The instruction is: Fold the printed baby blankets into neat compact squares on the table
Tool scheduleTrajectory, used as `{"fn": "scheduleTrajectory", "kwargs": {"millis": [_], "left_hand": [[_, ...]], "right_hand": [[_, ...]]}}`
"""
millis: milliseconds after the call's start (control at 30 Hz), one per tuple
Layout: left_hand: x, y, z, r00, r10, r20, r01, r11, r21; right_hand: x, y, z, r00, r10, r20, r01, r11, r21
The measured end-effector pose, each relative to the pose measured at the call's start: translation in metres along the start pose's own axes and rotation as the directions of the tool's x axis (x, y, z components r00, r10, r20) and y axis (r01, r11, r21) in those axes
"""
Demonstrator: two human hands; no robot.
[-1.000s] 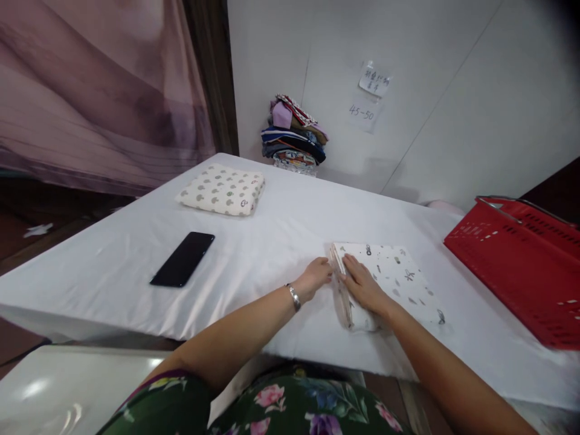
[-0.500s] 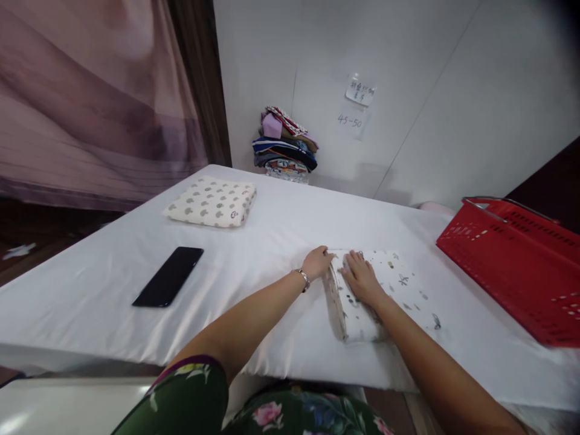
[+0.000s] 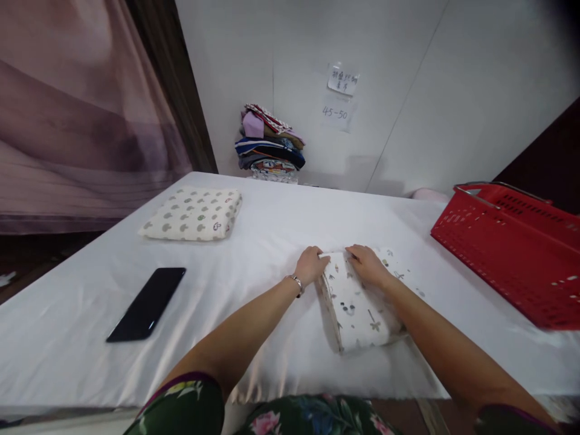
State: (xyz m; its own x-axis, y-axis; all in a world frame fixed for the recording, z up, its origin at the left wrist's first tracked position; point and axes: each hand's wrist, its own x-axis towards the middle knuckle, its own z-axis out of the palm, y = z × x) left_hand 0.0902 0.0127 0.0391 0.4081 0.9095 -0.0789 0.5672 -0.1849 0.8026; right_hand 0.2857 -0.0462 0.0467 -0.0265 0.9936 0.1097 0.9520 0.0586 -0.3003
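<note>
A white cloth [image 3: 356, 311] with small grey and dark printed figures lies folded in layers on the white-covered table, in front of me. My left hand [image 3: 312, 264] grips its far left corner, the thumb on top and the fingers over the outer edge. At the far edge, further right, my right hand [image 3: 367, 266] has its fingers curled in and closed on the cloth. Part of the fabric spreads out to the right beneath my right hand and forearm, which hide some of it.
On the left of the table [image 3: 272, 223] lie a folded cream cloth with mushroom-like prints [image 3: 194, 212] and a black phone [image 3: 147, 304]. A red plastic basket [image 3: 512, 254] stands at the right. Stacked folded textiles [image 3: 270, 145] sit by the wall beneath paper signs [image 3: 343, 80].
My right hand has gone from lying flat on the cloth to gripping its far edge. More of the cloth now lies over the folded part. The view has shifted slightly.
</note>
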Motion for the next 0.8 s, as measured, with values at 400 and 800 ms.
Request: {"fn": "scheduleTrajectory", "kwargs": {"millis": [400,800], "left_hand": [[0.006,-0.005,-0.003,0.95,0.312,0.006,-0.309,0.937,0.16],[0.01,-0.005,-0.006,0.951,0.304,0.054,-0.308,0.922,0.234]], "right_hand": [[0.011,0.011,0.001,0.988,-0.136,-0.074,0.148,0.97,0.193],[0.016,0.012,0.008,0.998,-0.049,-0.04,0.058,0.965,0.255]]}}
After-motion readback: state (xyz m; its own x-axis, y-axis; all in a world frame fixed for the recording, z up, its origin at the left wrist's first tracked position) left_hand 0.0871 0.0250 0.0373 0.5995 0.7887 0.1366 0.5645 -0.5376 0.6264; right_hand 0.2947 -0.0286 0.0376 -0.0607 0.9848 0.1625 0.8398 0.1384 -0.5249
